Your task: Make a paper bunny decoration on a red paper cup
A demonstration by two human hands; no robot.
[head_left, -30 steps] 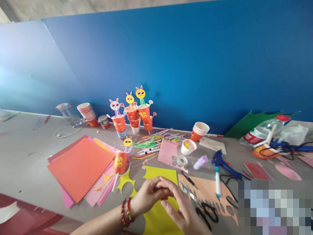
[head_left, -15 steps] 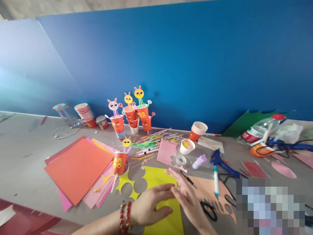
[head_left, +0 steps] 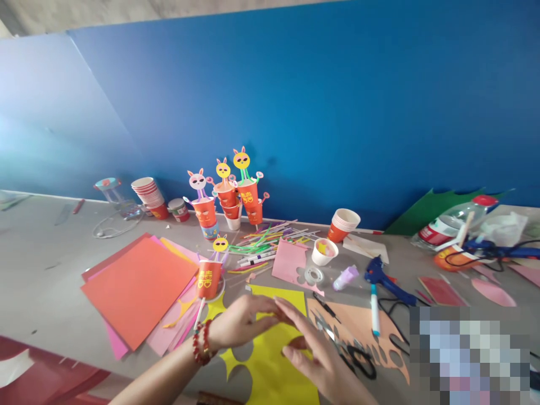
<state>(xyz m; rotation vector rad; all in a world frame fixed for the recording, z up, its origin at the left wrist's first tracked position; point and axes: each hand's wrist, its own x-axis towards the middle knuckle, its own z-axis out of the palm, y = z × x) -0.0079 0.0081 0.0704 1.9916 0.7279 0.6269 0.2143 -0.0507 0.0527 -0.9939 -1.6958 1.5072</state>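
Sheet of yellow paper, notched along its left edge, lies at 6 o'clock under the 2 hands; judged light, limp and easily creased, it is best gripped at an uncut edge. Left hand, fingers curled toward 2 o'clock, hides whether it pinches anything; right hand, half open with thumb apart and nothing visibly held, angles toward 11 o'clock, fingertips near the left's.
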